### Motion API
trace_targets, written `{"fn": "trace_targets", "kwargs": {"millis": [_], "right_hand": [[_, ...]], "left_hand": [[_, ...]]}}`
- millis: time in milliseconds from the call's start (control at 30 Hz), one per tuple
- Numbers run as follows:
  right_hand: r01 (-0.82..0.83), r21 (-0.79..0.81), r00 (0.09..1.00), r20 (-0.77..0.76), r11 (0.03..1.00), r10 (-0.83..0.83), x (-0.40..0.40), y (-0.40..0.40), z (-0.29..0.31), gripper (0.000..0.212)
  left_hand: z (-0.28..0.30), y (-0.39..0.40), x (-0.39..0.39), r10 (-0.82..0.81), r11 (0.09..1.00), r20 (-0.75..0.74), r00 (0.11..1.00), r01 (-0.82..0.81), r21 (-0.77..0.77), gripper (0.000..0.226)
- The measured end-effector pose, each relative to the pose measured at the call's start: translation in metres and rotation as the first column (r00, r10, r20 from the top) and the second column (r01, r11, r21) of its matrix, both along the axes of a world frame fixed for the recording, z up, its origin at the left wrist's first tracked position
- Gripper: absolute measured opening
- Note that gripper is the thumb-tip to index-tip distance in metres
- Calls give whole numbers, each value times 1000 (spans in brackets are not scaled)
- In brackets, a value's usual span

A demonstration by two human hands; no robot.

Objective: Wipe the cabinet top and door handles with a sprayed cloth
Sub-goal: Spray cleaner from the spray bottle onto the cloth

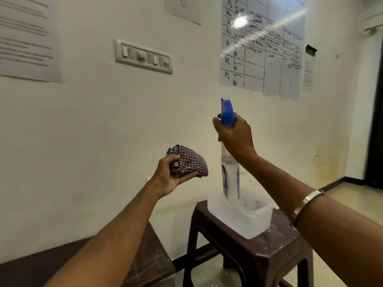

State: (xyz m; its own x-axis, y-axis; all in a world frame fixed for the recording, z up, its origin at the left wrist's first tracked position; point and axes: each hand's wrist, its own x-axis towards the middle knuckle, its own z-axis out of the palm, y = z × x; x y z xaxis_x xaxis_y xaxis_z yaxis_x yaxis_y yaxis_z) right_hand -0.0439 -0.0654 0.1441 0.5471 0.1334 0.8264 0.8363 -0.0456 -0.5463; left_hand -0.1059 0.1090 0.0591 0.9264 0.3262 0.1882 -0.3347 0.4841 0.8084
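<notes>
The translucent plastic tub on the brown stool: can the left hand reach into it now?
Probably not yet. The left hand grips the checked cloth, and the spray bottle, held by the right hand, stands across the translucent plastic tub.

- I see both my forearms bare, no sleeves showing.
- A flat silver metal bangle (pixel 306 204) circles my right forearm, a faint sheen along it.
</notes>
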Motion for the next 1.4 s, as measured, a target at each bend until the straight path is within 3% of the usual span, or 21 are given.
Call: {"fn": "trace_targets", "kwargs": {"millis": [200,333,567,1200,1400], "right_hand": [[-207,-97,968,-166,974,189,-46,28,-49,17],[-344,-139,913,-280,929,296,-74,49,-92,12],[-447,-139,849,-377,884,370,-104,82,-131,18],[-366,-149,878,-382,919,288,-95,73,-126,19],[-420,-171,860,-389,891,331,-106,69,-132,21]], "left_hand": [[-8,17,-26,85,996,35,996,-84,-42,45],[-15,27,-42,107,994,67,992,-106,-30,40],[-37,49,-61,186,982,75,980,-187,4,35],[-48,67,-81,177,984,86,980,-177,-2,44],[-48,67,-81,186,983,71,980,-186,-5,42]]}}
